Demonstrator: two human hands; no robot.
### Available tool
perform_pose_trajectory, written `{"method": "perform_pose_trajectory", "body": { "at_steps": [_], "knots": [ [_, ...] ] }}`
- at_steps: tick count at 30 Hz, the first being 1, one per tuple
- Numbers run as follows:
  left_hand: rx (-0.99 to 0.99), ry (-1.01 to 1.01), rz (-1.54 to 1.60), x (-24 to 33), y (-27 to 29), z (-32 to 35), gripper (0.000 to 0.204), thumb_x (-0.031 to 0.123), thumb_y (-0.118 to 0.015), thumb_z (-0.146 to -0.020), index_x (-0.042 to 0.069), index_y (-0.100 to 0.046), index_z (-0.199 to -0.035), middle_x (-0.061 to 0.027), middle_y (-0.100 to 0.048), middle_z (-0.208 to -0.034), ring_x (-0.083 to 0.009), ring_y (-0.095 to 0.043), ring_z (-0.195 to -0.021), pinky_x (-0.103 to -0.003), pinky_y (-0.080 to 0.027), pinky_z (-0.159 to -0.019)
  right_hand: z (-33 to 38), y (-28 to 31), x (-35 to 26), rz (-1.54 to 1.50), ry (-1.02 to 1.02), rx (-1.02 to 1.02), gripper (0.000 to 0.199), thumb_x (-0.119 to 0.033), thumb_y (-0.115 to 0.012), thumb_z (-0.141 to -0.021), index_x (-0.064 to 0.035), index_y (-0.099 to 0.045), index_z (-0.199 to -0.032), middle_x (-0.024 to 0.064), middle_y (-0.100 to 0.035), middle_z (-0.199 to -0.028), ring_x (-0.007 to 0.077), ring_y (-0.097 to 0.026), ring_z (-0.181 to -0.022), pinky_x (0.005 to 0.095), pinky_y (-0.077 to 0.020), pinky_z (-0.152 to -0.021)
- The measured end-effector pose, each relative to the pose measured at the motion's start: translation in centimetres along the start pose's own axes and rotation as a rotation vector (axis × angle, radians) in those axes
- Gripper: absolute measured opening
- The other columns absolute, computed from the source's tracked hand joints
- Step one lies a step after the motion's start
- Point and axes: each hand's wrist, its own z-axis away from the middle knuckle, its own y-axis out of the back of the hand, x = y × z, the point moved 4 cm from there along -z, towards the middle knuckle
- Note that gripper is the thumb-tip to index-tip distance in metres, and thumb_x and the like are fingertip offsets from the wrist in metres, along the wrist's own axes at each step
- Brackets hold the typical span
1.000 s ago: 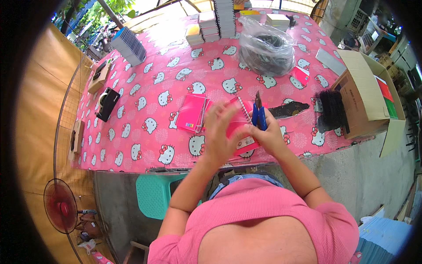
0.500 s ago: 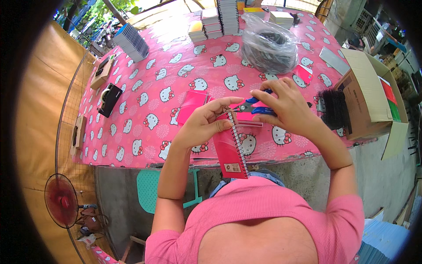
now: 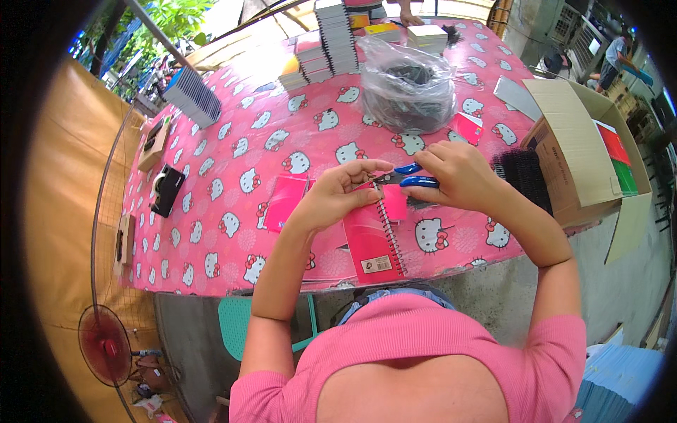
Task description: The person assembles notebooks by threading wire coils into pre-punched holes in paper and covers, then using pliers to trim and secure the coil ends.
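A red spiral-bound notebook (image 3: 367, 243) hangs slanted near the table's front edge, its coil along the right side and a label at its lower end. My left hand (image 3: 333, 197) pinches its upper end between thumb and fingers. In my right hand (image 3: 460, 175) is a pair of pliers (image 3: 421, 182) with blue handles, my fingers wrapped round them. The jaws meet the top end of the coil beside my left fingertips; what exactly they grip is too small to tell. Pink notebooks (image 3: 285, 202) lie on the table behind, partly covered by my hands.
A plastic bag of black coils (image 3: 409, 92) stands farther back, near stacks of notebooks (image 3: 337, 42). Right of my arm are black coils (image 3: 523, 180) and an open carton (image 3: 575, 162). A tape dispenser (image 3: 171, 190) sits left. Across the table, a person's hand (image 3: 409, 17) shows.
The pliers' handles have come closer together as my right fingers closed round them. My view has shifted, so the table's front edge appears lower. My left hand still holds the notebook.
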Motion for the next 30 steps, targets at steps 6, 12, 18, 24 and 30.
{"method": "perform_pose_trajectory", "body": {
  "at_steps": [6, 12, 18, 24, 30],
  "knots": [
    [-0.055, 0.034, 0.055, -0.7, -0.9, -4.1, 0.044, 0.003, -0.064, -0.084, -0.002, -0.048, -0.125, -0.0058, -0.057, -0.118, -0.0093, -0.055, -0.102, -0.023, -0.045, -0.088, 2.1, 1.7, 2.4, 0.136, 0.032, 0.288, 0.047, -0.043, -0.069, -0.074, -0.0049, -0.058, -0.101, 0.0089, -0.057, -0.093, 0.0248, -0.057, -0.086, 0.0373, -0.0433, -0.076],
    [-0.056, 0.086, 0.038, -0.5, -1.1, -6.9, 0.044, 0.001, -0.064, -0.084, -0.004, -0.047, -0.125, -0.0066, -0.058, -0.115, -0.0094, -0.057, -0.099, -0.023, -0.046, -0.087, 2.0, 2.2, 4.5, 0.176, 0.048, 0.376, 0.048, -0.039, -0.071, -0.072, -0.0045, -0.057, -0.102, 0.0081, -0.055, -0.097, 0.0229, -0.053, -0.091, 0.0372, -0.0413, -0.078],
    [-0.024, 0.093, 0.015, -0.6, -0.7, -8.5, 0.042, -0.001, -0.063, -0.083, -0.004, -0.049, -0.123, -0.0052, -0.06, -0.107, -0.0091, -0.058, -0.094, -0.023, -0.047, -0.085, 1.4, 0.9, 6.8, -0.084, -0.023, 0.205, 0.039, -0.039, -0.069, -0.076, -0.0041, -0.06, -0.091, 0.0096, -0.057, -0.093, 0.0228, -0.056, -0.084, 0.038, -0.043, -0.068],
    [-0.004, 0.167, -0.276, -1.8, 0.0, -11.3, 0.039, -0.001, -0.063, -0.084, -0.004, -0.051, -0.121, -0.003, -0.062, -0.098, -0.0081, -0.059, -0.089, -0.022, -0.047, -0.077, 2.2, -5.3, 10.2, -0.977, -0.598, -0.432, 0.042, -0.041, -0.062, -0.085, -0.0002, -0.061, -0.094, 0.015, -0.062, -0.084, 0.0232, -0.061, -0.078, 0.0351, -0.0471, -0.074],
    [-0.066, 0.11, -0.16, 1.1, 3.7, -23.0, 0.039, 0.005, -0.061, -0.087, 0.001, -0.05, -0.125, -0.0036, -0.06, -0.099, -0.0097, -0.058, -0.088, -0.024, -0.047, -0.078, 8.4, -11.9, 13.1, -0.598, -0.722, 0.41, 0.049, -0.039, -0.068, -0.08, -0.0009, -0.058, -0.108, 0.0181, -0.055, -0.099, 0.0318, -0.055, -0.092, 0.0379, -0.0443, -0.081]
  ]
}}
